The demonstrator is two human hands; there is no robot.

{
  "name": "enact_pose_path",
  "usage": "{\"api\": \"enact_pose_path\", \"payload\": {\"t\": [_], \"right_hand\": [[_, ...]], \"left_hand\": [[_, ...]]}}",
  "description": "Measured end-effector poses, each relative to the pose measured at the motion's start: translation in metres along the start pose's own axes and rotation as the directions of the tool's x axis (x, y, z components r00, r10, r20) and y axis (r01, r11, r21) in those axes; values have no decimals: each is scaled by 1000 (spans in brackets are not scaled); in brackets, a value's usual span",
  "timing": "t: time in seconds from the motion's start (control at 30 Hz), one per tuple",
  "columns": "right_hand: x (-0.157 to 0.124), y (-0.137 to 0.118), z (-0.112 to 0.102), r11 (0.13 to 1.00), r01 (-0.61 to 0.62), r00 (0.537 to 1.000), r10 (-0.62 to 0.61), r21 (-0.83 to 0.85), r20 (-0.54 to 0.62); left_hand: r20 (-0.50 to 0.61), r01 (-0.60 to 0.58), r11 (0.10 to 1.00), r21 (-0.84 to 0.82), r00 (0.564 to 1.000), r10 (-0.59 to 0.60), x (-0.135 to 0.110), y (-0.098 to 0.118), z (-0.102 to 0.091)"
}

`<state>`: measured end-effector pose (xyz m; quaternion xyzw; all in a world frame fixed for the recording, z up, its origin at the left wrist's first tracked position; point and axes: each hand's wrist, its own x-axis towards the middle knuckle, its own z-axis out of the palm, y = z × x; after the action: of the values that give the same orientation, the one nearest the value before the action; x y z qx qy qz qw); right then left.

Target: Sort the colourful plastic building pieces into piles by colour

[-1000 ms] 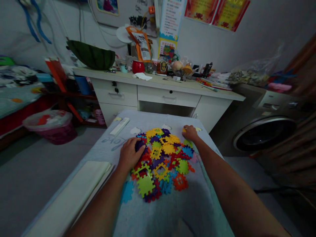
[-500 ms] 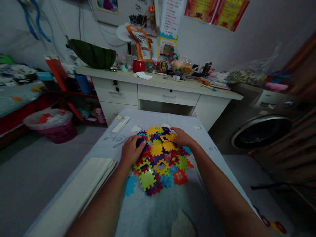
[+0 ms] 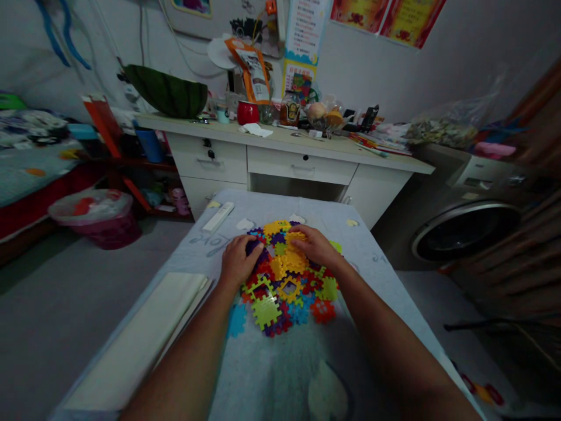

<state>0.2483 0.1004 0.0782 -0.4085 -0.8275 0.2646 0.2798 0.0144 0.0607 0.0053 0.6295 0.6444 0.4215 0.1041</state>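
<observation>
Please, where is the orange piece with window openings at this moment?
In the head view, the orange piece lies at the near right edge of the pile, right of blue pieces and below a light-green piece.

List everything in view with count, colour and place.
Notched plastic tiles: many, multicoloured, heaped mid-table
Cloth-covered table: one, pale blue, centre
Long narrow bar: one, white, table's far left
Flat oblong object: one, cream, table's near left
Drawered desk: one, white, behind table
Striped melon-shaped object: one, dark green, desk's left
Round pot: one, red, on desk
Tall pouch: one, mainly orange, on desk
Boxy washing machine: one, grey, right
Lined plastic bin: one, pink, floor left
Rectangular posters: two, red-yellow, upper wall
Small desk clutter: several, mixed, partly unclear
Left hand: one, bare, heap's left edge
Right hand: one, bare, heap's far right
</observation>
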Motion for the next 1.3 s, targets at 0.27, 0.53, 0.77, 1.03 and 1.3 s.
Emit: {"api": "enact_pose_path", "payload": {"t": [0.27, 0.53, 0.77, 1.03, 1.3], "right_hand": [[-12, -23, 28, 980, -3, 995, -16, 197, 95], [-47, -10, 12, 976, 113, 954, -54, -188, 293], [-41, -5, -6, 916, 107, 952, 18, -386, 307], [15, -4, 0, 773, -198, 960, 276, -603, 39], [67, -17, 58, 842, -102, 963, 218, -530, 161]], "left_hand": [[-65, 27, 992, -124, 997, -36, 4, -10, 3], [41, 22, 1000, -16, 999, -21, 1, -3, -2], [121, -4, 998, 65, 993, -3, 0, 1, -8], [168, -9, 968, 252, 985, -35, -4, 13, -20], [8, 62, 982, 180, 998, -64, -1, 3, -16]]}}
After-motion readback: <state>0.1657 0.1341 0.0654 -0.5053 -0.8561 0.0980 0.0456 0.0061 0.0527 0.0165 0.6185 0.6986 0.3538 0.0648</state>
